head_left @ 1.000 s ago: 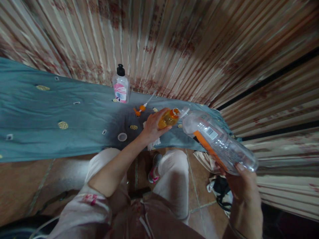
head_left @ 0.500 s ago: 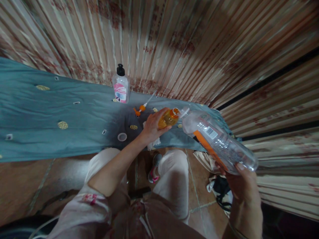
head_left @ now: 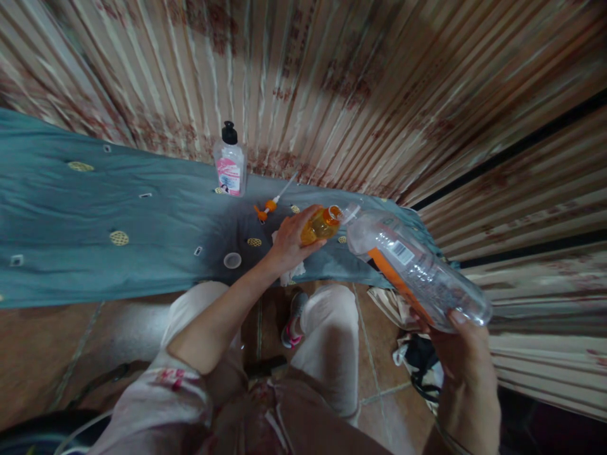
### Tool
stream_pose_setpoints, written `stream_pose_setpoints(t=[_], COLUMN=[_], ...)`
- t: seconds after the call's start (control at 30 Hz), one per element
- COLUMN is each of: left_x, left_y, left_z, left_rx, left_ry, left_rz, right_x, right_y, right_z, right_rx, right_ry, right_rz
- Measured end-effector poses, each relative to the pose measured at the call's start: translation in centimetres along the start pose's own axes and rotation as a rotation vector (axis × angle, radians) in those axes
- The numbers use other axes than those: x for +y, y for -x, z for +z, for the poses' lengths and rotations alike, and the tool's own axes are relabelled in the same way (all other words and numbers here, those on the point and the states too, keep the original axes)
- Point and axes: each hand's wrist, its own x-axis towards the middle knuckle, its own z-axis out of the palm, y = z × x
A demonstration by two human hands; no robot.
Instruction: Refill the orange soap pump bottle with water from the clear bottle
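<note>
orange bottle (head_left: 313, 230) was in the left hand (head_left: 290, 241), with fingers closed around its side, over the blue-green cloth (head_left: 156, 230). the right hand (head_left: 461, 341) was clamped on the big clear bottle (head_left: 412, 262) near its bottom end, and that bottle was slanted. its neck was right at the orange mouth, but it was hard to tell if they touched. to do this well, it seemed best to line up both mouths, hold them steady and not squeeze hard. farther out, an orange pump (head_left: 270, 205), a small round white thing (head_left: 232, 260) and a pink-label bottle (head_left: 230, 169) were on the cloth.
</note>
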Motion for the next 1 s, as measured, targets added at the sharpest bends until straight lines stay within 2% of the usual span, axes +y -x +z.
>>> stream_pose_setpoints(t=[0.53,1.0], left_x=[0.08,0.19], left_y=[-0.06,-0.11], left_z=[-0.09,-0.05], left_rx=[0.003,-0.003], left_ry=[-0.004,-0.009], left_rz=[0.029,-0.008], right_x=[-0.25,-0.16], right_y=[0.30,0.32], right_z=[0.17,0.08], right_rx=[0.007,0.043], right_ry=[0.023,0.002], right_rz=[0.014,0.038])
